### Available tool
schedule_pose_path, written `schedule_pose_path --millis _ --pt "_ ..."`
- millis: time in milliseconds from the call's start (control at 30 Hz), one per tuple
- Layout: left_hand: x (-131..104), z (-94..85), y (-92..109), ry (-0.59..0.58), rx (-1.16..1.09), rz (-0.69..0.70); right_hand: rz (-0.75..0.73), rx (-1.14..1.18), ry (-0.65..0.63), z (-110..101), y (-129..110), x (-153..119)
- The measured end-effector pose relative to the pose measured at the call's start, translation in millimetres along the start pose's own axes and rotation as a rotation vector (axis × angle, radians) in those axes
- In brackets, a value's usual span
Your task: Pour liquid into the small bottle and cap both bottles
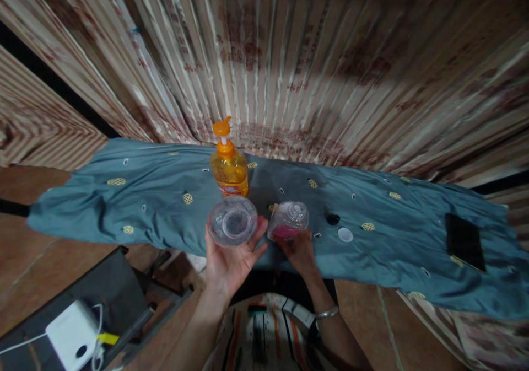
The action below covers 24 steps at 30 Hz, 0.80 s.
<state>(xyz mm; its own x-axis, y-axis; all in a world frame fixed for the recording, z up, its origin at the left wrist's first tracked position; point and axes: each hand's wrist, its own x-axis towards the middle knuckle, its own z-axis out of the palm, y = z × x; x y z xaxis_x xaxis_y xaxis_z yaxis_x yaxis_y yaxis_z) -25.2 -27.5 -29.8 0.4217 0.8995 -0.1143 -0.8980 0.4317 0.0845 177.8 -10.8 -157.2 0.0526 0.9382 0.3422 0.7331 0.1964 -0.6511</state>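
Note:
My left hand is closed round a clear, round plastic container, its circular face turned up toward me. My right hand grips the lower near side of a clear plastic bottle with a pink patch on it. That bottle sits on or just over the cloth; I cannot tell which. Behind the container stands an upright orange pump bottle, touched by neither hand. To the right of the clear bottle lie a small black cap-like piece and a white round disc.
A blue-green cloth with pineapple prints covers the long table. Toward its right end lies a flat black object. At lower left, a dark stand carries a white box with cables. A striped curtain hangs behind the table.

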Motion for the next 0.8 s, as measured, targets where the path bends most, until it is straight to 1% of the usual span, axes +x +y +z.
schedule_pose_path --millis 133,433,667,800 --pt "0 -8.3 5 -0.023 -0.058 -0.038 -0.003 -0.002 0.013 2 2 -1" --pt "5 -12.2 17 0.032 -0.080 -0.023 -0.025 -0.014 -0.026 -3 -2 2" --pt "4 -17.6 20 -0.051 -0.108 -0.054 -0.016 -0.017 -0.021 -6 -6 2" --pt "3 -16.7 22 -0.027 -0.096 -0.041 -0.014 -0.014 -0.027 -6 -8 2"
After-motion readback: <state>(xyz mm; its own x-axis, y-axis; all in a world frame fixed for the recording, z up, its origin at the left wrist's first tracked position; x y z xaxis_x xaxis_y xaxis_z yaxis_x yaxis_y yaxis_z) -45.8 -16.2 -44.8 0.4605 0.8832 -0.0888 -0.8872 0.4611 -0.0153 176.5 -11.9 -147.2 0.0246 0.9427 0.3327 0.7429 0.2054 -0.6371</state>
